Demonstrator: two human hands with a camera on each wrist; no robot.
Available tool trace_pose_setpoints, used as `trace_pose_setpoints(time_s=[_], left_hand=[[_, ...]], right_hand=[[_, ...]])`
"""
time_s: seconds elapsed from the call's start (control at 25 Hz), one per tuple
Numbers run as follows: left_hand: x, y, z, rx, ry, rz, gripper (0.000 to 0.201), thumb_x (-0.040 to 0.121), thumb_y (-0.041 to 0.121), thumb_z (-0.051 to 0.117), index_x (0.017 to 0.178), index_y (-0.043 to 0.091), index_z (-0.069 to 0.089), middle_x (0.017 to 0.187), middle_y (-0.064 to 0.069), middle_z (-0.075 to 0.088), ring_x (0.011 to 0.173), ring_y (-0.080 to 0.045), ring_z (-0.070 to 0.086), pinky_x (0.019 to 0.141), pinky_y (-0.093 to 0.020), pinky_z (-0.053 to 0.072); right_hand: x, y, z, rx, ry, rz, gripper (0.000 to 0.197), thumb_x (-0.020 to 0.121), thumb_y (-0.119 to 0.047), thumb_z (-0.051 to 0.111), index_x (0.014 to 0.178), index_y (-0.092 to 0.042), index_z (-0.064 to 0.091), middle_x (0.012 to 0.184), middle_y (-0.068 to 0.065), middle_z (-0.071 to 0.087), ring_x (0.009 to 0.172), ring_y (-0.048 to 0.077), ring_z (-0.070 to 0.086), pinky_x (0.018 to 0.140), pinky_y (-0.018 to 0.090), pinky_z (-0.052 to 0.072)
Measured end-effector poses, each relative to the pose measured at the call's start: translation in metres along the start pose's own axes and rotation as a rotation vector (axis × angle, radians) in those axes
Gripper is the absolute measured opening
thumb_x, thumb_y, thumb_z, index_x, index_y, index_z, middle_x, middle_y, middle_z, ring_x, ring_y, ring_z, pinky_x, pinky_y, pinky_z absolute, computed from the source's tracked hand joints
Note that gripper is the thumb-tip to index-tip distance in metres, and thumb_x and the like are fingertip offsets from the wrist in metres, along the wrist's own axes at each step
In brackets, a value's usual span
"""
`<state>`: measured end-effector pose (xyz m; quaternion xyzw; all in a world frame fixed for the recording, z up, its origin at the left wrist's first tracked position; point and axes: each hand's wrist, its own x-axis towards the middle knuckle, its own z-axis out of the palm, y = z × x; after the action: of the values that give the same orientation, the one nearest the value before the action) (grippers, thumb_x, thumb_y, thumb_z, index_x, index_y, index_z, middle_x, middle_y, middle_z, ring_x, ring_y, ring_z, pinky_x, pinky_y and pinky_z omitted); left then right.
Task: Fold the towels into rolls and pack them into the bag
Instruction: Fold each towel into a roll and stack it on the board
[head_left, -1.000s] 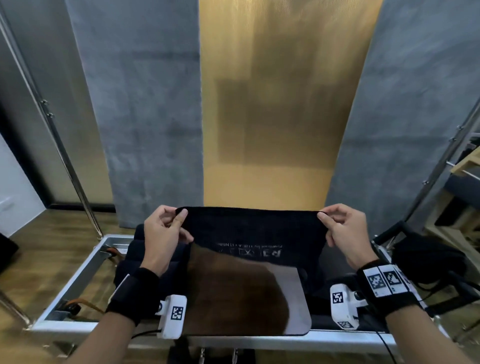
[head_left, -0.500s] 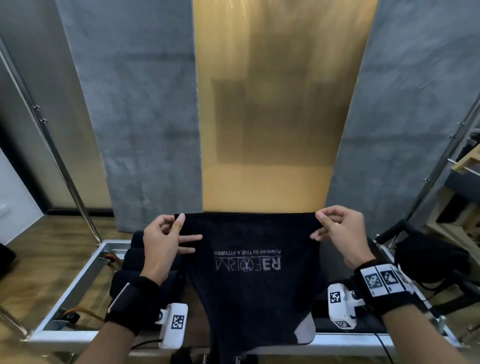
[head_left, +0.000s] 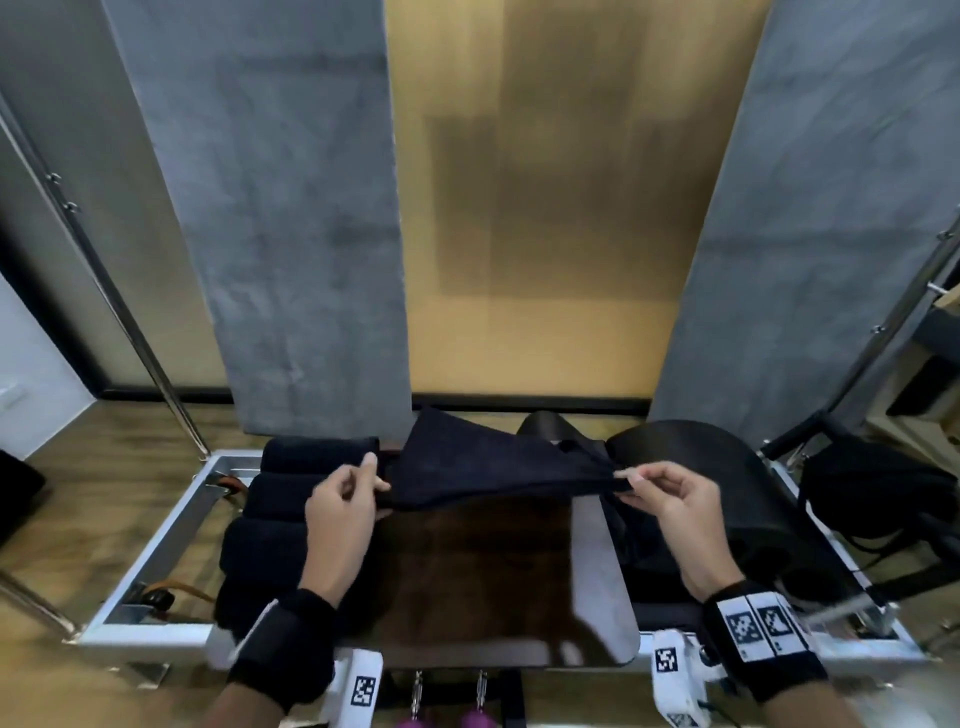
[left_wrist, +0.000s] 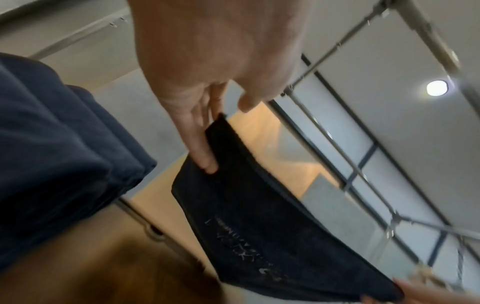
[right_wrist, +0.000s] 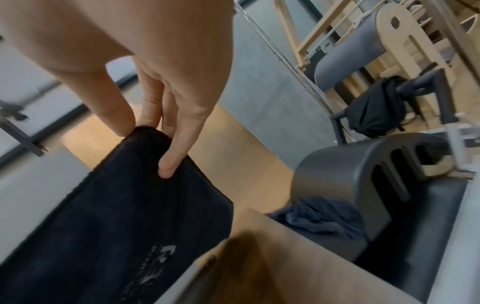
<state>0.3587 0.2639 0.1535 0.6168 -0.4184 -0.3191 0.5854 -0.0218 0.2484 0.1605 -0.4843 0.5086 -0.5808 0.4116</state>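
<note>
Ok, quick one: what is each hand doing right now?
Left hand: pinches one end of the dark towel.
Right hand: pinches the towel's other end between thumb and fingers.

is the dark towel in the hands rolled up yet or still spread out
Spread, not rolled: the dark towel hangs stretched between the left hand and right hand, each pinching a top corner.

You hold a black towel (head_left: 483, 467) with pale lettering; the rolled towels (head_left: 291, 499) beside it are dark navy, the board (head_left: 498, 582) glossy brown, your wristbands (head_left: 291, 649) black, with black-and-white checkered markers (head_left: 758, 626)
</note>
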Motion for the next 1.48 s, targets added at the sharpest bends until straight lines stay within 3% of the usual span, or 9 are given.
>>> trace_pose_setpoints(time_s=[0.2,0.36,0.44,0.64,0.8,0.96,1.08,1.32,1.48], left_hand=[[-0.048,-0.061,0.023,0.650,-0.143,-0.014,0.051,0.104,0.036,0.061,0.061,0.012,0.050,0.058,-0.001,0.057,0.061,-0.020,0.061,0.064,-0.040,0.046],[-0.057,-0.087,0.029,1.130,-0.383,-0.208,0.036,0.103,0.050,0.051,0.099,0.017,0.064,0.105,-0.005,0.066,0.106,-0.031,0.068,0.085,-0.037,0.054],[-0.053,-0.090,0.035,1.263,-0.473,-0.230,0.037,0.102,0.054,0.049,0.110,0.020,0.063,0.118,-0.003,0.067,0.116,-0.030,0.067,0.090,-0.036,0.052],[-0.019,-0.084,0.074,1.109,-0.527,-0.017,0.036,0.101,0.055,0.055,0.087,0.023,0.058,0.096,0.000,0.069,0.099,-0.029,0.070,0.083,-0.039,0.056],[0.019,-0.086,0.115,0.876,-0.711,0.109,0.033,0.098,0.048,0.069,0.119,0.023,0.063,0.117,0.006,0.061,0.114,-0.017,0.061,0.097,-0.039,0.054],[0.053,-0.094,0.158,0.978,-0.860,0.017,0.092,0.088,0.048,0.081,0.163,0.027,0.033,0.172,0.005,0.023,0.161,-0.022,0.015,0.128,-0.054,0.021],[0.066,-0.103,0.180,1.215,-1.033,-0.118,0.124,0.082,0.052,0.085,0.167,0.044,-0.005,0.170,0.014,-0.032,0.156,-0.030,-0.034,0.115,-0.079,-0.013],[0.073,-0.113,0.186,1.226,-1.114,-0.279,0.131,0.083,0.051,0.085,0.158,0.056,-0.022,0.156,0.018,-0.053,0.145,-0.034,-0.050,0.110,-0.086,-0.008],[0.073,-0.111,0.188,1.231,-1.127,-0.285,0.131,0.084,0.051,0.085,0.156,0.057,-0.025,0.154,0.019,-0.055,0.144,-0.034,-0.051,0.111,-0.087,-0.008]], right_hand=[[-0.054,0.086,-0.009,-0.295,-0.043,0.317,0.026,0.098,-0.010,0.070,0.075,-0.009,0.083,0.084,0.006,0.081,0.095,0.029,0.075,0.095,0.054,0.057],[-0.067,0.114,-0.028,-0.443,-0.137,0.535,0.028,0.103,-0.016,0.065,0.081,-0.004,0.077,0.073,0.007,0.078,0.057,0.038,0.071,0.048,0.034,0.053],[-0.057,0.115,-0.033,-0.508,-0.203,0.536,0.022,0.102,-0.017,0.065,0.085,-0.005,0.073,0.072,0.008,0.078,0.043,0.030,0.060,0.042,0.029,0.045],[0.007,0.110,-0.015,-0.472,-0.167,0.443,0.015,0.098,-0.004,0.066,0.083,-0.003,0.070,0.068,0.012,0.076,0.037,0.024,0.051,0.036,0.021,0.037],[0.069,0.120,0.019,-0.423,-0.110,0.463,0.013,0.096,-0.005,0.066,0.086,0.000,0.072,0.067,0.012,0.076,0.037,0.022,0.053,0.035,0.023,0.035],[0.118,0.140,0.057,-0.373,-0.019,0.587,0.019,0.096,-0.014,0.071,0.087,0.004,0.072,0.066,0.014,0.075,0.040,0.022,0.054,0.038,0.025,0.039],[0.140,0.158,0.077,-0.403,0.059,0.688,0.029,0.088,-0.023,0.081,0.076,0.001,0.071,0.060,0.013,0.074,0.040,0.022,0.056,0.039,0.023,0.041],[0.164,0.176,0.074,-0.108,0.533,0.656,0.031,0.088,-0.023,0.081,0.064,-0.006,0.072,0.049,0.009,0.066,0.038,0.019,0.050,0.047,0.029,0.044],[0.168,0.178,0.065,-0.267,0.260,0.727,0.043,0.078,-0.034,0.090,0.058,-0.004,0.066,0.049,0.010,0.064,0.032,0.015,0.045,0.038,0.023,0.037]])
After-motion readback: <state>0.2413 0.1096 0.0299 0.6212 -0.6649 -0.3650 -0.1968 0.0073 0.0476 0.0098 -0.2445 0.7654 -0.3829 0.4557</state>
